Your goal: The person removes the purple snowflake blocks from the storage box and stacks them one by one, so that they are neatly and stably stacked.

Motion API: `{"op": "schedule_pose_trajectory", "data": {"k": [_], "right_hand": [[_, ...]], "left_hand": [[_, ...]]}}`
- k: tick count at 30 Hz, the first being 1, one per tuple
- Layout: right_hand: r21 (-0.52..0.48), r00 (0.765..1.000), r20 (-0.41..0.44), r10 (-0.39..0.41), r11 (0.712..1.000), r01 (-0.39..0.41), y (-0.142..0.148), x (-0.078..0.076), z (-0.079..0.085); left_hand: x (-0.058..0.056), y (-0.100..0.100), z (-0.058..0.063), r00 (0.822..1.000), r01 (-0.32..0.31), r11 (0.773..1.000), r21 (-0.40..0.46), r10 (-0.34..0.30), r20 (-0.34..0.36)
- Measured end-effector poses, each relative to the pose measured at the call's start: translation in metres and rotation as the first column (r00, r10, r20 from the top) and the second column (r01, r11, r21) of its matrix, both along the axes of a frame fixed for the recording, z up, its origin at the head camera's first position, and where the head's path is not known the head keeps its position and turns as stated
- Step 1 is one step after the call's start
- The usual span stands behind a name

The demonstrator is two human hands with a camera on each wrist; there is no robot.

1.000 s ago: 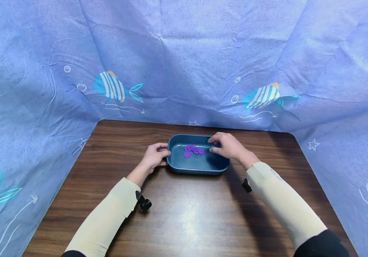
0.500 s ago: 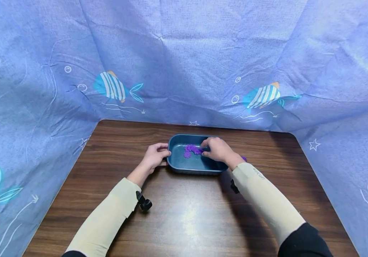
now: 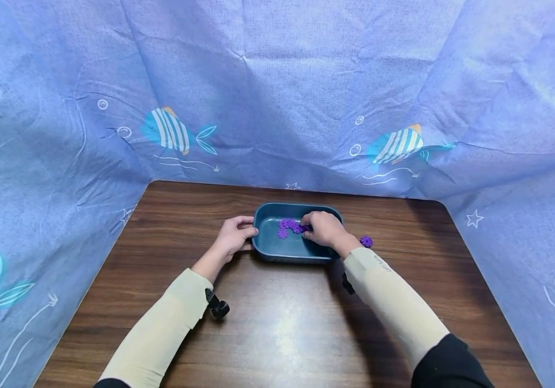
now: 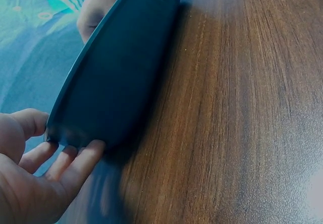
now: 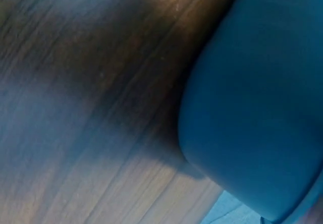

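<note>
A dark teal rectangular tub (image 3: 277, 256) stands on the table, with several purple flower-shaped pieces (image 3: 283, 233) inside. My left hand (image 3: 231, 235) grips the tub's left end, thumb at the rim. In the left wrist view the fingers (image 4: 83, 163) press against the tub's outer wall. My right hand (image 3: 325, 228) reaches over the right side into the tub. Its thumb and fingertips pinch at a purple flower-shaped piece (image 3: 304, 228), mostly hidden by the fingers. Only the outer wall of the tub (image 5: 252, 108) shows in the right wrist view.
One more purple flower-shaped piece (image 3: 366, 242) lies on the wooden table (image 3: 277, 318) right of the tub, beside the right forearm. A blue fish-patterned cloth (image 3: 277, 108) hangs behind the table and at both sides.
My right hand has moved left and down into the tub, to the purple pieces. The piece on the table has come into sight from behind the right arm. The left hand stays put.
</note>
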State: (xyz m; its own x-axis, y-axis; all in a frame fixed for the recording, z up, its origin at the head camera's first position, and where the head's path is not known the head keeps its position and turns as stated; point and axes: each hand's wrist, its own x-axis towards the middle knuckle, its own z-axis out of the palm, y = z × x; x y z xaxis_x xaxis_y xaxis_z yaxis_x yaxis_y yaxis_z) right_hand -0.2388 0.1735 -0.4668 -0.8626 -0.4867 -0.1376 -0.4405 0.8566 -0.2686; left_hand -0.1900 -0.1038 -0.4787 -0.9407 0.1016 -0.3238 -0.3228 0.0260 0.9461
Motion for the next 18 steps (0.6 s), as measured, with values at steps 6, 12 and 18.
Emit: {"op": "schedule_pose_trajectory", "data": {"k": [6,12,18], "right_hand": [[0.042,0.999,-0.037,0.0,0.999,0.002,-0.0028,-0.0001,-0.002],[0.044,0.999,-0.039,-0.022,0.999,0.024,-0.004,-0.0007,-0.0024],[0.059,0.999,-0.038,-0.028,0.998,0.031,-0.0069,-0.0016,-0.0021]], "left_hand": [[0.0003,0.0002,0.0023,1.0,-0.001,1.0,-0.005,0.001,0.008],[0.0002,0.0006,0.0014,1.0,-0.003,1.0,-0.001,0.003,0.004],[-0.0008,-0.0001,-0.0005,1.0,-0.004,1.0,0.004,0.004,-0.001]]}}
